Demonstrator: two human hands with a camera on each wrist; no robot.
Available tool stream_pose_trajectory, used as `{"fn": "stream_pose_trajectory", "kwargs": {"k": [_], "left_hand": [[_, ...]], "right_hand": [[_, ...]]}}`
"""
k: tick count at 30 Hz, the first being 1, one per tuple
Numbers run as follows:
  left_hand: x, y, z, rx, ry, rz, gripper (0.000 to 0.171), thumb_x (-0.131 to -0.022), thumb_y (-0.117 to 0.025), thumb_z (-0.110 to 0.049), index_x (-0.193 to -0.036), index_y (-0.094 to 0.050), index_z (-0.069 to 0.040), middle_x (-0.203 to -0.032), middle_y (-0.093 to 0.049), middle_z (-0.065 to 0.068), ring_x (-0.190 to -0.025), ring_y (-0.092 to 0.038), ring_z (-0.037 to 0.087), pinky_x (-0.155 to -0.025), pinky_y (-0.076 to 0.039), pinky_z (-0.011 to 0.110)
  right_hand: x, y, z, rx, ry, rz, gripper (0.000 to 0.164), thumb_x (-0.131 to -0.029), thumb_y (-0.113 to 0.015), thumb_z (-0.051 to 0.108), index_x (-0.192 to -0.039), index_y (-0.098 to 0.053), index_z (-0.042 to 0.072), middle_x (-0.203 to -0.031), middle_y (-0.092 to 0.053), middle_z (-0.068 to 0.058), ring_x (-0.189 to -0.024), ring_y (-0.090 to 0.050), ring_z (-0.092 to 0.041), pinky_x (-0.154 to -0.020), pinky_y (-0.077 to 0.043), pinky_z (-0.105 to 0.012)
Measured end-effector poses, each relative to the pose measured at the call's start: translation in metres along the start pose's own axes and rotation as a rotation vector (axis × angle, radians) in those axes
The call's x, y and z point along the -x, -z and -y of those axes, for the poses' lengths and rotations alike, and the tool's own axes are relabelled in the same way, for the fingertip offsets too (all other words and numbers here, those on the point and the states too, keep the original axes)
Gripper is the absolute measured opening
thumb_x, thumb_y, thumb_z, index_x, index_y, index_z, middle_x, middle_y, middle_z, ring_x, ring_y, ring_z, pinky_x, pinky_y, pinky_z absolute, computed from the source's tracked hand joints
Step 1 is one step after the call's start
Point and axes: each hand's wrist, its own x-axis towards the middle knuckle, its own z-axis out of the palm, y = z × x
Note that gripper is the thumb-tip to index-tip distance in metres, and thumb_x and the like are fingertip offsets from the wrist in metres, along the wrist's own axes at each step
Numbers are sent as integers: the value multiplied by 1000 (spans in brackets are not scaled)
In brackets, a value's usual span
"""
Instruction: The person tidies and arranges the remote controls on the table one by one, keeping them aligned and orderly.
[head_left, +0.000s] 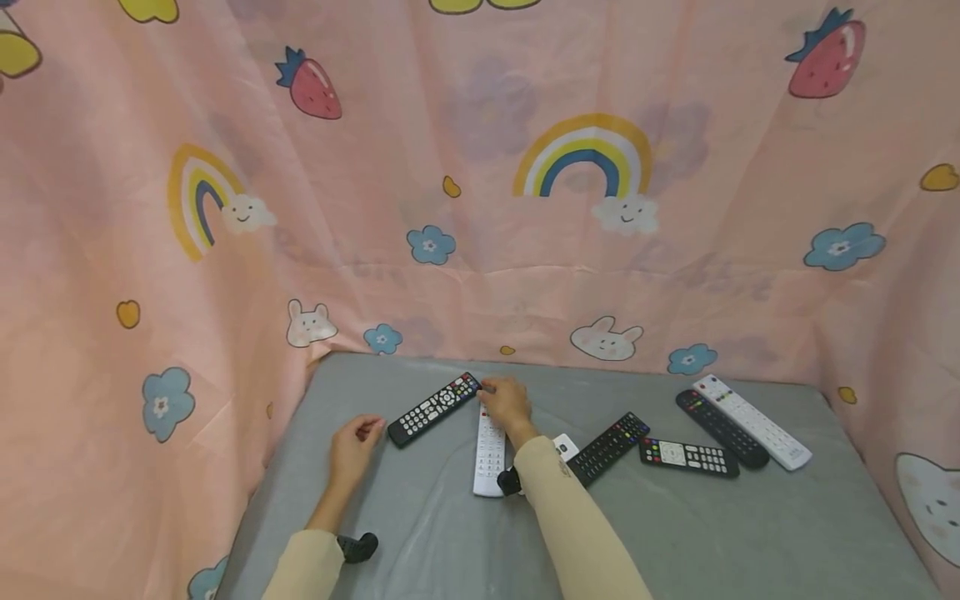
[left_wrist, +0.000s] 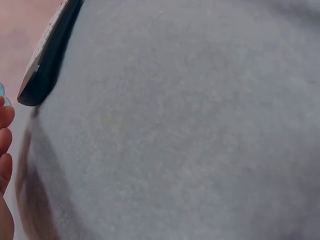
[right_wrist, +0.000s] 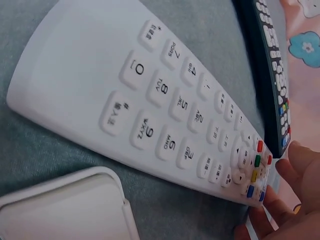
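In the head view a black remote control with pale buttons lies slanted on the grey table. My left hand is just off its lower end, fingers loosely curled and holding nothing. In the left wrist view only a few fingertips show, near the end of that remote. By the remote's upper end is my right hand, over the top of a white remote control. The right wrist view shows the white remote with the right thumb and fingers spread around its far end; contact is unclear.
Right of my right forearm lie a white object, partly hidden, and a black remote. Farther right are a short black remote, a rounded black remote and a long white remote. A pink patterned curtain surrounds the table.
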Motion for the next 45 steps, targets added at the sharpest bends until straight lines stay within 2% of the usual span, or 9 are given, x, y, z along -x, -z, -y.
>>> {"fn": "stream_pose_trajectory", "kwargs": {"k": [4, 9, 18, 23, 27, 32, 38, 45], "left_hand": [[-2, -3, 2, -7, 25, 18, 10, -87, -75, -15, -92, -77, -6, -77, -73, 8, -64, -53, -1, -61, -45, 16], [-2, -5, 7, -13, 25, 21, 10, -86, -77, -14, -90, -77, -5, -73, -71, 8, -62, -51, -2, -59, -44, 16], [-3, -5, 5, -82, 93, 137, 16, -88, -74, -19, -94, -78, -5, -79, -74, 9, -64, -53, 3, -60, -43, 18], [-3, -6, 5, -85, 102, 151, 19, -89, -73, -20, -97, -78, -4, -82, -76, 10, -65, -58, 3, -60, -46, 19], [-2, -5, 3, -91, 115, 167, 19, -90, -72, -20, -96, -78, -3, -77, -76, 9, -67, -60, 7, -62, -45, 20], [-2, -3, -1, -99, 142, 174, 19, -90, -72, -23, -94, -79, -5, -73, -75, 6, -66, -62, 8, -63, -44, 21], [-2, -5, -4, -122, 126, 177, 20, -90, -72, -22, -93, -79, -4, -71, -75, 7, -63, -64, 10, -62, -45, 22], [-1, -6, -6, -90, 147, 168, 17, -89, -73, -18, -93, -78, -2, -72, -74, 10, -61, -62, 9, -60, -43, 21]], "right_hand": [[-1, -1, 1, 17, -16, 18, 38, -99, -55, 32, -133, -62, 17, -143, -52, -16, -135, -42, -40, -110, -32, -61], [3, 1, 4, 33, 0, 19, 38, -101, -51, 30, -133, -62, 14, -142, -52, -17, -133, -42, -41, -109, -32, -61], [7, 3, 8, 87, 20, -12, 35, -101, -50, 27, -131, -64, 14, -136, -55, -17, -128, -45, -41, -103, -37, -60], [6, 3, 9, 101, 20, -2, 35, -102, -49, 27, -132, -64, 14, -137, -54, -17, -129, -44, -41, -104, -37, -59], [6, 1, 8, 104, 17, 0, 35, -102, -49, 27, -131, -64, 14, -137, -54, -17, -128, -44, -40, -104, -38, -58], [7, 1, 8, 80, 10, -2, 34, -103, -49, 26, -131, -64, 13, -136, -54, -17, -128, -44, -40, -104, -37, -58], [8, 1, 8, 66, 15, -9, 34, -103, -49, 26, -131, -65, 14, -137, -54, -16, -128, -44, -39, -104, -37, -58], [7, -1, 4, 2, 6, -47, 31, -100, -55, 26, -125, -69, 13, -135, -57, -15, -127, -46, -40, -105, -35, -59]]}}
